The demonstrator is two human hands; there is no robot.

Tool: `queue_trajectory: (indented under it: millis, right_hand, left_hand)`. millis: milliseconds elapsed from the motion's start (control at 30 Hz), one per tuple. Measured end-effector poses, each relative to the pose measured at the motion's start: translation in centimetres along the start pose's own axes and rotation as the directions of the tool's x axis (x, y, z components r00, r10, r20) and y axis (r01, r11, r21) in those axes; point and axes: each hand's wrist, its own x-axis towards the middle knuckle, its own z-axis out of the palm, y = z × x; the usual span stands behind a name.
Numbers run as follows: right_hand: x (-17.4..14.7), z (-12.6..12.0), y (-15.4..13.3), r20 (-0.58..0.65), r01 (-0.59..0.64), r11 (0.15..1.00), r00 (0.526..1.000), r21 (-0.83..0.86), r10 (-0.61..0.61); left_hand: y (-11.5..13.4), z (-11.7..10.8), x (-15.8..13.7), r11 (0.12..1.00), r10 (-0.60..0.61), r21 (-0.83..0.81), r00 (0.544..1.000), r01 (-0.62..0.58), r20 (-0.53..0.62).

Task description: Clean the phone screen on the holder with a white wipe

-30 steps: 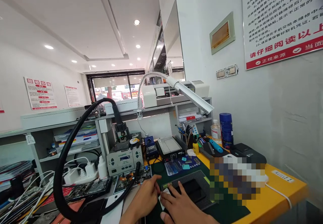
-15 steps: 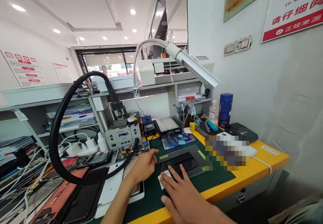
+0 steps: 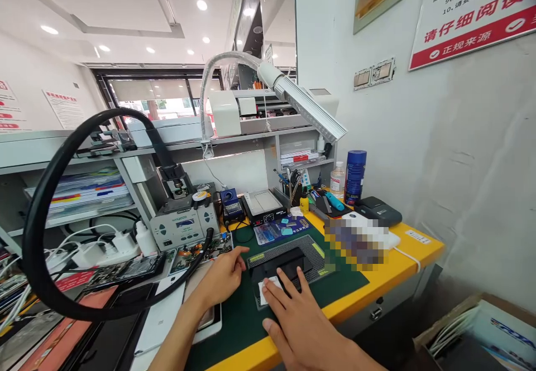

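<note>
White pad (image 3: 263,295), just 1, sits under the spread-fingered right hand (image 3: 295,307) (1 black slab (image 3: 272,265) alongside), left hand (image 3: 224,277) half-curled, grasp hidden.

Electronics repair shop: circuit boards (image 3: 223,242), rework station (image 3: 184,227), printed wall notice (image 3: 473,22).

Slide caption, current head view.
Right hand resting across a white cloth or tissue and a flat black device, left hand alongside.
</note>
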Motion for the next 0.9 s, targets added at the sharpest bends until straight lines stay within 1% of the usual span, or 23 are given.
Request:
queue_trajectory:
  millis: [167,300,467,567,700,900]
  right_hand:
    - [-1.0,0.0,0.9,-0.060,-0.045,0.997,0.997,-0.057,0.042]
    - [-1.7,0.1,2.5,-0.113,-0.103,0.988,0.990,-0.116,0.090]
    - [-2.4,0.3,4.9,-0.189,-0.201,0.963,0.968,-0.177,0.168]
    - [-2.8,0.2,5.9,-0.233,-0.250,0.946,0.952,-0.208,0.201]
    - [-3.3,-0.2,6.6,-0.251,-0.288,0.932,0.940,-0.222,0.230]
    - [-3.6,-0.4,7.3,-0.271,-0.308,0.923,0.931,-0.231,0.243]
  left_hand:
    - [-0.7,0.3,0.1,1.000,0.019,0.003,1.000,-0.019,-0.005]
    - [-0.9,0.4,0.1,1.000,0.023,0.004,1.000,-0.023,0.017]
    - [-0.5,0.0,-0.1,1.000,-0.016,-0.003,0.998,0.016,0.062]
    - [-0.4,0.0,-0.1,1.000,-0.015,0.010,0.998,0.015,0.056]
    - [-0.3,0.2,0.0,1.000,-0.008,0.014,0.999,0.008,0.050]
    - [-0.2,0.2,-0.2,1.000,-0.008,0.016,0.999,0.007,0.049]
